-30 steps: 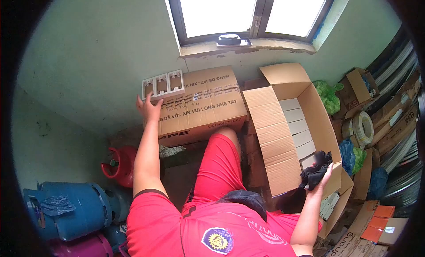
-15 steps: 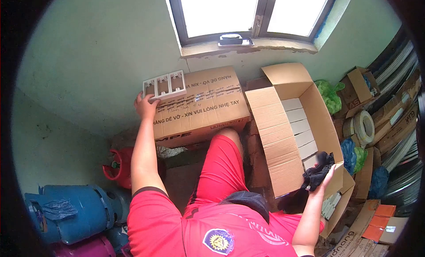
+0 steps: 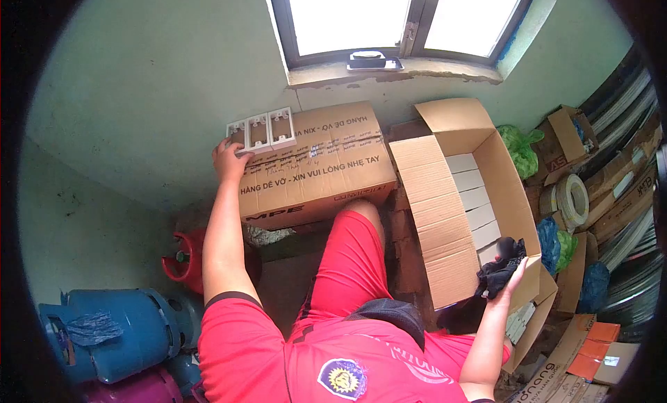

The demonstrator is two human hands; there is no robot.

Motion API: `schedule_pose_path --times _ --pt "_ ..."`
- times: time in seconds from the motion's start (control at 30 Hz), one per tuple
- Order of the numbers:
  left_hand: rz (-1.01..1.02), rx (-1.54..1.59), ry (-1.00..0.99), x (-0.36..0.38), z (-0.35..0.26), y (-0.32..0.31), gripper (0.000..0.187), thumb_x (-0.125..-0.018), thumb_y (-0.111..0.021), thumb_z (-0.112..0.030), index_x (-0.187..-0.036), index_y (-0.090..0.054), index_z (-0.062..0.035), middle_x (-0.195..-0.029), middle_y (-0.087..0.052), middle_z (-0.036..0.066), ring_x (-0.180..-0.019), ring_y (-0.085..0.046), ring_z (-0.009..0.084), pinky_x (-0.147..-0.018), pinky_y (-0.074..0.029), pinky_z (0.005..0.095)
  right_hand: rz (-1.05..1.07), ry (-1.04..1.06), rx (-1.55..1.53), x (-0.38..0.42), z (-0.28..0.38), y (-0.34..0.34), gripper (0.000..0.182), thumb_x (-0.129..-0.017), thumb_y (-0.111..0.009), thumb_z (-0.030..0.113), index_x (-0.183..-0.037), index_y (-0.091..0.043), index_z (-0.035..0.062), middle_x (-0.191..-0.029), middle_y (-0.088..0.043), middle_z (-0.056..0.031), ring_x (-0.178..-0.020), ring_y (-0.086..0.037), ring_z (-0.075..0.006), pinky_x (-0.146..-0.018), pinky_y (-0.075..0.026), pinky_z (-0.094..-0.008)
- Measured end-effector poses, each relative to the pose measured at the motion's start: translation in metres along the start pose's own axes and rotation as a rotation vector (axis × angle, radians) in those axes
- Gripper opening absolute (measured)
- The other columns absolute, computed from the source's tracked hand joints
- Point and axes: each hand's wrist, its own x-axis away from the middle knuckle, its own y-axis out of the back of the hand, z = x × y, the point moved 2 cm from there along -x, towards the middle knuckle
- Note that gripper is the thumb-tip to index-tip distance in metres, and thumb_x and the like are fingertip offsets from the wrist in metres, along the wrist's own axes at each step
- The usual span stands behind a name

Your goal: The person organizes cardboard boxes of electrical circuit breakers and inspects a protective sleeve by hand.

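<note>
Three white rectangular electrical wall boxes [image 3: 269, 151] stand side by side, open faces showing, on top of a closed cardboard carton [image 3: 333, 168]. My left hand [image 3: 231, 160] grips the near edge of the leftmost one, its thumb and fingers around the corner. In my right hand [image 3: 512, 283] is a crumpled black cloth [image 3: 495, 272], held over the near right corner of an open cardboard box [image 3: 440, 253]. Part of that hand's fingers is hidden by the cloth. Inside the open box, several small white boxes [image 3: 474, 198] lie in a row.
Blue gas cylinders [image 3: 132, 326] and a red one [image 3: 187, 260] are at the left. A window sill [image 3: 313, 75] holds a small dark object. On the right are a roll of cable [image 3: 572, 200], plastic bags [image 3: 521, 149], flattened cartons and bundled tubing.
The view has shifted very slightly. Both hands keep nearly the same places, the left on the white box and the right with the black cloth.
</note>
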Motion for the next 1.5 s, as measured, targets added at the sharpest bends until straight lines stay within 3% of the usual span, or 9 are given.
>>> schedule_pose_path --times 0.27,0.43,0.63,1.1,1.23,1.3,1.37,1.43,1.5 --pt "-0.25 -0.299 -0.187 0.036 -0.064 0.018 0.069 -0.071 -0.086 -0.048 -0.133 -0.059 -0.0298 -0.156 -0.037 0.004 -0.144 -0.032 0.0357 -0.111 -0.027 0.0701 -0.001 0.002 -0.005 0.012 0.006 -0.01 0.063 -0.1 -0.036 0.069 -0.117 -0.063 0.0144 -0.081 -0.065 -0.0072 -0.065 -0.062 -0.0213 -0.054 -0.055 -0.0393" --pt "0.024 -0.363 -0.588 0.072 -0.117 -0.017 0.062 -0.088 -0.065 -0.059 -0.145 -0.053 -0.0352 -0.166 -0.024 -0.002 -0.154 -0.013 0.0345 -0.118 -0.009 0.0696 0.03 -0.004 -0.013 0.002 0.001 -0.006 0.064 -0.1 -0.036 0.069 -0.119 -0.063 0.0145 -0.082 -0.065 -0.0069 -0.065 -0.062 -0.0211 -0.054 -0.055 -0.0392" --pt "0.106 -0.453 -0.494 0.067 -0.126 -0.029 0.064 -0.095 -0.048 -0.065 -0.149 -0.05 -0.0317 -0.169 -0.016 -0.002 -0.157 -0.001 0.0316 -0.12 0.004 0.0665 0.024 0.023 -0.037 -0.006 0.001 0.0 0.064 -0.099 -0.037 0.07 -0.114 -0.063 0.0137 -0.08 -0.064 -0.0054 -0.061 -0.06 -0.0201 -0.054 -0.054 -0.0379" --pt "0.119 -0.281 -0.474 0.099 -0.14 -0.018 0.061 -0.094 -0.059 -0.056 -0.149 -0.05 -0.0325 -0.168 -0.017 0.004 -0.155 -0.004 0.0379 -0.119 -0.001 0.069 0.176 0.085 -0.201 0.023 0.028 -0.01 0.061 -0.103 -0.037 0.063 -0.123 -0.06 0.0106 -0.086 -0.066 -0.007 -0.068 -0.064 -0.02 -0.057 -0.058 -0.0364" --pt "0.104 -0.041 -0.579 0.15 -0.2 0.01 0.053 -0.093 -0.065 -0.049 -0.14 -0.06 -0.0262 -0.16 -0.035 0.008 -0.153 -0.014 0.0394 -0.117 -0.005 0.0706 0.454 0.172 -0.386 0.0 0.052 0.035 0.072 -0.1 -0.04 0.068 -0.147 -0.047 0.0145 -0.111 -0.068 -0.0139 -0.095 -0.07 -0.0275 -0.079 -0.061 -0.0467" --pt "0.307 0.192 -0.675 0.174 -0.243 0.038 0.044 -0.094 -0.066 -0.043 -0.132 -0.066 -0.02 -0.145 -0.053 0.011 -0.144 -0.035 0.0377 -0.118 -0.016 0.0632 0.789 0.252 -0.403 -0.003 0.069 0.047 0.079 -0.098 -0.049 0.065 -0.155 -0.035 0.0123 -0.135 -0.059 -0.0157 -0.113 -0.064 -0.0326 -0.091 -0.056 -0.0557" --pt "0.875 1.018 -0.603 0.197 -0.294 0.069 0.039 -0.099 -0.061 -0.031 -0.128 -0.065 -0.0054 -0.129 -0.063 0.014 -0.125 -0.057 0.0259 -0.113 -0.035 0.0461 0.658 0.31 -0.632 -0.02 0.077 0.07 0.093 -0.089 -0.069 0.054 -0.155 -0.03 0.0021 -0.148 -0.048 -0.0162 -0.119 -0.06 -0.0311 -0.098 -0.054 -0.0505" --pt "1.296 1.483 -0.751 0.23 -0.343 0.119 0.05 -0.108 -0.042 -0.033 -0.135 -0.058 0.0055 -0.136 -0.059 0.019 -0.133 -0.052 0.0285 -0.115 -0.035 0.0426 0.97 0.292 -0.544 -0.037 0.093 0.094 0.088 -0.081 -0.077 0.042 -0.147 -0.038 -0.0006 -0.135 -0.054 -0.0181 -0.109 -0.059 -0.0249 -0.089 -0.054 -0.0417" --pt "1.731 1.709 -0.995 0.261 -0.39 0.168 0.072 -0.102 -0.034 -0.05 -0.139 -0.05 0.0099 -0.138 -0.054 0.027 -0.136 -0.045 0.0368 -0.116 -0.031 0.0477 0.874 0.399 -0.63 -0.05 0.09 0.125 0.078 -0.072 -0.081 0.038 -0.136 -0.051 0.0035 -0.122 -0.057 -0.0167 -0.108 -0.057 -0.0267 -0.09 -0.052 -0.0426"
